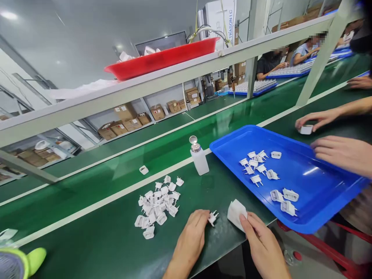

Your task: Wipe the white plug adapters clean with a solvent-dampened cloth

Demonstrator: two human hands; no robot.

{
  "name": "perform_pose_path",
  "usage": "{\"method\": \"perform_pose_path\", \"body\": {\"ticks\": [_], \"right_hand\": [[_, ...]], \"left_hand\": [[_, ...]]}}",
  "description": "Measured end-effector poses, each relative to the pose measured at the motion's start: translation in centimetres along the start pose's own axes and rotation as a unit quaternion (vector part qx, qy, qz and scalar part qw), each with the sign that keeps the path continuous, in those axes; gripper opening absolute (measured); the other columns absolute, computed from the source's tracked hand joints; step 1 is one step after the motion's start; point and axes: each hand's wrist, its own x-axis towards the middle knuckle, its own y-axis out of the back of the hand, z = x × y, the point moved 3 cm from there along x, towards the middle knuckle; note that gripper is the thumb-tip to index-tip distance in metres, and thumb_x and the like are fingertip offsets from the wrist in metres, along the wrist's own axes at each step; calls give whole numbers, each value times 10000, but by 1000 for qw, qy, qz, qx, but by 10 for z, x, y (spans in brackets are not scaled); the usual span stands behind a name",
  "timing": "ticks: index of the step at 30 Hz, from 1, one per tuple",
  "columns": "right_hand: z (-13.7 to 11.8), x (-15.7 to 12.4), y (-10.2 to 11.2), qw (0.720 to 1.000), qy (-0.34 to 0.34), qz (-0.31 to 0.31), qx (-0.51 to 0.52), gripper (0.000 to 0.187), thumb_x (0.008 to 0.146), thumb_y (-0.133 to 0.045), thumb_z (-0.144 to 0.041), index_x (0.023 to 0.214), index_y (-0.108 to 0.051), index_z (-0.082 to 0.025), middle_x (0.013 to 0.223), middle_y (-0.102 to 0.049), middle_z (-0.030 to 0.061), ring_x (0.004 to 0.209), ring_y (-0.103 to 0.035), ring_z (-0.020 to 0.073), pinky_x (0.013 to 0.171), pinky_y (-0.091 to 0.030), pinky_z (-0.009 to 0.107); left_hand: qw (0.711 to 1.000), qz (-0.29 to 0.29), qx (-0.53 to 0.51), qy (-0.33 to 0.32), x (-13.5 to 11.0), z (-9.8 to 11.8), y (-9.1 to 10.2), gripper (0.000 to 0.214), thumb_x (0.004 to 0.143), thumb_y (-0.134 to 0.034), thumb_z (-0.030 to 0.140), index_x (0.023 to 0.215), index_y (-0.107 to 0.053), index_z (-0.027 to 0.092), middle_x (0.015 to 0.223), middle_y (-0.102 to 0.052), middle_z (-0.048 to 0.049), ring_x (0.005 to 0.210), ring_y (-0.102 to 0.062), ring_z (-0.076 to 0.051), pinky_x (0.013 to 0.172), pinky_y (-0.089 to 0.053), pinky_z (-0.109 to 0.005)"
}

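Closest in, the left hand (190,236) has thumb and fingertips together on a white two-pin plug housing (213,218), low over the near edge of the green workbench (110,248). The housing sits right at the fingertips, pins pointing out past them, away from the palm. Looks like light, stiff plastic, probably a touch slippery on those smooth faces; the sides of the body are the place to hold, with the slim pins left free, as they could bend. And the right hand (260,242), just across a gap, pinches a folded white cloth (236,215) between thumb and fingers: soft, floppy stuff, best gripped by its folded edge.

A little farther, left of the hands, a loose pile of plug housings (158,203); to the right, a blue tray (229,149) with more of them scattered inside. Beyond the pile stands an upright white dispenser bottle (200,161), its metal cap up. Over at the tray's far right, a co-worker's hand (344,153). Farther off, one white shell (143,169) on the green belt (171,151), then a red tray (162,60) up on the shelf.
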Motion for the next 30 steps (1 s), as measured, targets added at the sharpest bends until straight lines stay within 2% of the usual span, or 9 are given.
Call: {"method": "perform_pose_path", "body": {"ticks": [3,6,8,13,16,19,23,27,30], "right_hand": [[-2,2,-4,997,45,5,-57,466,985,-484,-603,1031,-765,-235,1213,-658,103,988,-640,234,858,-478,280],[-1,6,-6,994,67,-6,-86,446,1012,-454,-562,1090,-755,-242,1272,-642,107,971,-649,222,845,-478,289],[-1,8,-6,993,77,-10,-93,439,1023,-442,-541,1097,-753,-241,1250,-652,105,955,-652,220,830,-484,295],[-5,13,-9,985,112,-41,-128,403,1048,-423,-473,1176,-736,-254,1296,-630,101,1039,-650,235,869,-500,307],[-13,17,-12,972,154,-84,-156,388,1069,-398,-388,1332,-662,-279,1363,-586,95,1150,-614,233,957,-495,323],[-25,21,-18,936,226,-172,-210,409,1067,-390,-277,1415,-603,-314,1361,-602,80,1227,-556,243,1036,-471,386],[-25,16,-21,876,279,-272,-282,513,1058,-393,-200,1541,-443,-365,1431,-616,30,1232,-536,247,1082,-450,468],[-11,5,-14,840,324,-282,-333,676,1042,-424,-169,1636,-181,-381,1560,-523,18,1159,-586,241,1013,-502,469],[-5,-4,-8,799,381,-286,-367,680,1001,-472,-127,1621,-275,-322,1563,-513,35,1057,-647,241,873,-563,407]], "left_hand": [[998,-48,27,-23,0,-3,8,474,975,-360,-3,1241,-663,247,1380,-674,-82,1315,-605,-243,1105,-533,-450],[997,-69,2,46,-4,-2,20,519,982,-453,56,1419,-555,316,1537,-551,-53,1388,-549,-231,1148,-501,-431],[994,-58,-14,90,-13,0,18,615,955,-540,87,1509,-454,339,1568,-514,-66,1409,-529,-260,1162,-484,-467],[980,78,-53,177,-35,4,-19,714,801,-781,194,1441,-477,286,1415,-594,-152,1254,-617,-356,1004,-584,-526],[974,102,-70,191,-31,10,-40,525,828,-759,207,1312,-562,261,1293,-644,-139,1179,-639,-338,984,-578,-506],[981,87,-75,153,-22,13,-44,304,928,-606,151,1209,-629,263,1163,-689,-100,1094,-666,-286,948,-583,-446],[986,92,-71,117,-19,7,-40,345,856,-501,7,1047,-665,243,964,-683,-70,896,-690,-243,796,-608,-362],[990,86,-56,99,-20,3,-41,405,790,-441,-47,971,-670,233,879,-655,-62,812,-682,-227,722,-612,-335],[993,74,-57,78,-22,1,-43,464,823,-414,-44,1083,-688,225,905,-667,-75,831,-693,-226,711,-624,-321]]}}
